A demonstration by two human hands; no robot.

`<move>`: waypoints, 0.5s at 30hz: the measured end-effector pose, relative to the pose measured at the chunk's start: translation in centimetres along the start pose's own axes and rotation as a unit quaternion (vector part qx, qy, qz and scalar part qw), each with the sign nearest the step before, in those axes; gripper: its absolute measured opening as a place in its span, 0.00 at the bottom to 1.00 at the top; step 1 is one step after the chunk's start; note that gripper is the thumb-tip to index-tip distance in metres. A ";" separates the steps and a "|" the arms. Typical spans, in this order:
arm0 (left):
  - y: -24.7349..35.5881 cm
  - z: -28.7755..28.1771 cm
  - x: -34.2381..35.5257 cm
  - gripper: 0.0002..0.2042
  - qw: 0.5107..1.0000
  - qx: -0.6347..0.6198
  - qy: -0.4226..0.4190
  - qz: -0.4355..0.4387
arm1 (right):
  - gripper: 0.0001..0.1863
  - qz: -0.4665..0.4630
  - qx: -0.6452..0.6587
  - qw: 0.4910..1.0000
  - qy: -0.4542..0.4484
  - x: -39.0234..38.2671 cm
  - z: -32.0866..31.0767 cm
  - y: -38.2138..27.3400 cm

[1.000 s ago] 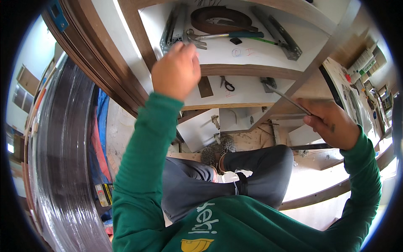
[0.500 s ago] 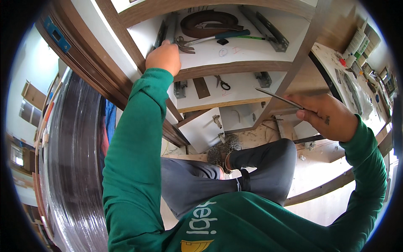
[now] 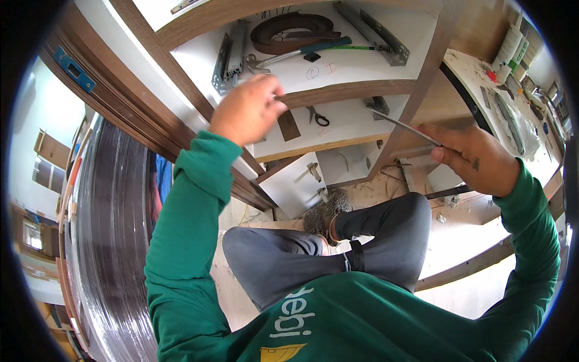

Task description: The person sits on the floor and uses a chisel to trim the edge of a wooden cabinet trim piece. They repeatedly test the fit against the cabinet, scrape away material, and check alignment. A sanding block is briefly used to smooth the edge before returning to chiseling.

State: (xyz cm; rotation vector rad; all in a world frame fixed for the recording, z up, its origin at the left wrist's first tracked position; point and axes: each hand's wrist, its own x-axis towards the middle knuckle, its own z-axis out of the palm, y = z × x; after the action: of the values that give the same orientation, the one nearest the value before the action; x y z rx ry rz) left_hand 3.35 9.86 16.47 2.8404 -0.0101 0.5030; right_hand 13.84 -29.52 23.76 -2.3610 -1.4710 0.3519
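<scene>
My left hand hovers before the front edge of the upper shelf, its fingers half bent and apart from the thumb, with nothing visible between them. Just beyond it, a metal drawer slide is fixed along the left wall of that compartment. My right hand pinches a thin, flat, grey metal strip between thumb and fingers. The strip's narrow end points left toward the cabinet; its exact kind I cannot make out. A hammer lies on the upper shelf beside a brown coil of edge banding.
Scissors and a brown strip lie on the lower shelf. Another drawer slide lines the upper right wall. A cluttered worktop stands at right, plastic-wrapped panels at left. A white hinged door hangs open below.
My left hand has come away from the left drawer slide, moving down and slightly right with its fingers loosened. My right hand still holds the metal strip, almost unmoved.
</scene>
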 end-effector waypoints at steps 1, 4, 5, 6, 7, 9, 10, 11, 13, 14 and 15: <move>1.0 0.7 -0.3 0.11 0.996 -0.079 -0.010 0.042 | 0.23 0.020 0.006 1.000 -0.007 0.1 -0.1 0.1; 2.7 3.0 -0.3 0.19 0.984 0.054 0.085 0.149 | 0.23 0.066 0.015 0.997 -0.037 0.2 -0.3 0.3; 2.9 3.6 -0.1 0.21 0.984 0.091 0.083 0.125 | 0.24 0.049 0.024 0.998 -0.035 0.2 -0.2 0.5; 2.9 4.2 0.2 0.23 0.980 0.128 0.099 0.119 | 0.24 0.035 0.009 0.999 -0.015 0.1 0.2 0.7; 2.8 4.8 0.4 0.25 0.976 0.166 0.101 0.099 | 0.24 -0.010 0.001 1.000 0.018 0.2 1.0 1.0; 2.7 5.8 0.4 0.26 0.972 0.177 0.113 0.101 | 0.24 -0.050 0.001 0.997 0.051 -0.1 1.8 1.7; 2.6 6.1 0.3 0.27 0.975 0.182 0.097 0.085 | 0.24 -0.044 0.009 0.998 0.051 -0.3 2.0 2.2; 2.6 6.3 0.1 0.27 0.968 0.197 0.119 0.097 | 0.24 -0.038 0.018 0.998 0.050 -0.5 2.1 2.6; 2.5 6.5 -0.4 0.26 0.960 0.223 0.135 0.099 | 0.21 -0.001 0.029 0.999 0.043 -0.9 1.8 3.2; 2.5 6.4 -0.8 0.26 0.958 0.229 0.142 0.096 | 0.19 0.007 0.042 0.998 0.045 -1.0 1.3 3.3; 2.5 6.3 -1.1 0.26 0.956 0.235 0.148 0.092 | 0.17 0.027 -0.005 0.999 0.031 -1.0 0.8 3.3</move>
State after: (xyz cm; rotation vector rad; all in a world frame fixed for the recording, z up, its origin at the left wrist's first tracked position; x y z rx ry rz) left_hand 4.28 5.84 10.97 3.2004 -0.1129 1.1018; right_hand 15.76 -31.63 21.72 -2.4012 -1.3863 0.2830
